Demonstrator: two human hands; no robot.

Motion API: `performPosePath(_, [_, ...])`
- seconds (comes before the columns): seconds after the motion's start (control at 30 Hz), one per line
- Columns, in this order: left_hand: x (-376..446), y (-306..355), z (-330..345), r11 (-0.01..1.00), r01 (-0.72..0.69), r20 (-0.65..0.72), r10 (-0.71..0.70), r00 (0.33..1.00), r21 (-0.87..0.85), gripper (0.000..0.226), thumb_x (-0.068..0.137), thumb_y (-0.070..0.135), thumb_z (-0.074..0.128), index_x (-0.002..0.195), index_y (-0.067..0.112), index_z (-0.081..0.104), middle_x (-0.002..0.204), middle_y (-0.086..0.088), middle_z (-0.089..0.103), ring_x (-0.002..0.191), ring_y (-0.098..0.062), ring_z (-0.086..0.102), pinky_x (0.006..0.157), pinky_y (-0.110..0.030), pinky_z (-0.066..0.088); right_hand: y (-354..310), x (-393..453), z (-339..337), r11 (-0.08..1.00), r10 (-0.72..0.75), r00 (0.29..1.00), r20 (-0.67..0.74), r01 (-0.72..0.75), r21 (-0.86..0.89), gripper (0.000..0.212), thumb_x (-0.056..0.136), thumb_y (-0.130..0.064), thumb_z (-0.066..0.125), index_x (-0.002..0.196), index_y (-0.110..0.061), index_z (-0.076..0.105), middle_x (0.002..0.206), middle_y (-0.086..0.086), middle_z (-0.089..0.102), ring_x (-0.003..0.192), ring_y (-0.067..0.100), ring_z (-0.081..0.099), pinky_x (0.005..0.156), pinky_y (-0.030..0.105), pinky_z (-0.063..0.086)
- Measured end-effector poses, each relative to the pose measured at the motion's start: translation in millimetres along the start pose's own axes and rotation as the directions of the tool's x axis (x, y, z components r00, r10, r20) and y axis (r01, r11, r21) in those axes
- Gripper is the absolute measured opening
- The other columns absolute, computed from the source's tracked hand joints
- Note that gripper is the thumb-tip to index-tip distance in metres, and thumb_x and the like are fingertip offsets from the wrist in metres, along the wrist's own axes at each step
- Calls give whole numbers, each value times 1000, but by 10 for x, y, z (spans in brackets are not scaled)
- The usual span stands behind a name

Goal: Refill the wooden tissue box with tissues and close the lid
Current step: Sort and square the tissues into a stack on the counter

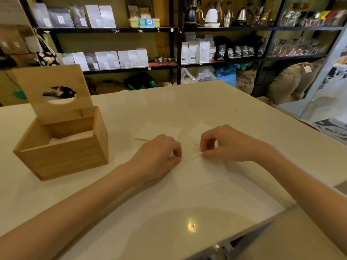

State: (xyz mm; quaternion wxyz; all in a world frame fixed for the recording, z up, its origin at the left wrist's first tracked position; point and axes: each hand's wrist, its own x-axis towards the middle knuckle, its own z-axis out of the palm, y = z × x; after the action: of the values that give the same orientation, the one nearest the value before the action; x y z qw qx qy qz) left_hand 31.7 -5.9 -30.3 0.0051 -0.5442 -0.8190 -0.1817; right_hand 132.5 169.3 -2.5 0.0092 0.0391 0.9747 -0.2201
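The wooden tissue box (62, 156) stands at the left of the white table. Its lid (54, 94), with an oval hole, is tilted up and open, and white tissues (75, 136) lie inside. A white tissue (204, 169) lies flat in front of me. My left hand (159, 154) pinches its upper left edge, and my right hand (227, 143) pinches the same edge a little to the right. Two more folded tissues, one at the left (157, 130) and one at the right (199, 129), lie just beyond my hands.
The white table (169, 212) ends at a diagonal edge at the lower right. Behind it stand black shelves (176, 30) with coffee bags, kettles and glassware. Burlap sacks (293, 81) sit on the floor at the right.
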Motion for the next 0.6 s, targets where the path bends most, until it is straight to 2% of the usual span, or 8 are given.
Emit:
performPosePath(0.1, [-8, 11, -104, 987, 51, -38, -58, 998, -155, 8, 89, 21, 49, 90, 15, 55, 88, 3, 61, 83, -16, 54, 67, -25, 43, -52, 15, -148, 995, -58, 993, -108, 66, 74, 8, 76, -19, 66, 71, -24, 63, 74, -8, 64, 67, 0, 56, 59, 9, 42])
performPosePath(0.17, [-13, 7, -237, 957, 110, -62, -131, 989, -270, 5, 91, 21, 48, 92, 18, 51, 85, 7, 58, 79, -11, 55, 65, -18, 42, -103, 16, -252, 972, -84, 983, -165, 117, 202, 12, 75, -15, 69, 71, -25, 63, 72, -8, 65, 61, -3, 56, 58, 7, 43])
performPosePath(0.27, [-76, -1, -458, 843, 200, -84, -277, 957, -500, 7, 89, 19, 51, 85, 24, 51, 74, 7, 62, 64, -2, 59, 59, -18, 49, -211, -5, -341, 863, -125, 966, -226, 218, 456, 16, 69, -12, 75, 74, -23, 65, 74, -7, 66, 68, 5, 61, 66, 20, 51])
performPosePath(0.33, [-185, -7, -593, 701, 274, -20, -381, 924, -659, 9, 86, 18, 56, 85, 26, 55, 68, 3, 67, 61, -4, 64, 57, -19, 54, -291, -20, -341, 784, -133, 963, -234, 247, 570, 22, 57, -23, 80, 74, -26, 66, 76, -10, 67, 71, 7, 62, 73, 31, 52])
performPosePath(0.4, [-348, -38, -710, 519, 332, 92, -434, 896, -788, 11, 80, 18, 61, 88, 25, 60, 70, -1, 73, 64, -11, 68, 55, -19, 55, -364, -23, -288, 723, -152, 969, -193, 242, 647, 27, 49, -30, 79, 73, -27, 68, 77, -11, 68, 67, 5, 62, 72, 32, 50])
performPosePath(0.47, [-538, -90, -793, 406, 382, 187, -443, 877, -830, 19, 70, 22, 65, 89, 24, 64, 73, -2, 75, 65, -14, 69, 51, -18, 53, -425, -16, -209, 653, -178, 978, -106, 198, 731, 23, 51, -27, 78, 71, -25, 68, 75, -9, 69, 63, 7, 64, 60, 22, 52])
performPosePath(0.53, [-721, -134, -813, 391, 443, 262, -435, 861, -807, 21, 62, 25, 66, 83, 23, 70, 75, -8, 75, 63, -17, 68, 48, -20, 54, -481, -12, -117, 626, -208, 978, -11, 141, 767, 17, 57, -21, 78, 71, -22, 70, 72, -7, 69, 61, 7, 65, 55, 16, 51])
performPosePath(0.6, [-878, -154, -756, 403, 493, 330, -409, 851, -771, 15, 66, 20, 68, 80, 18, 72, 66, -10, 73, 56, -16, 67, 44, -20, 53, -523, -6, -14, 686, -239, 968, 72, 116, 719, 11, 67, -15, 77, 74, -21, 71, 69, -10, 69, 58, 2, 63, 54, 13, 48])
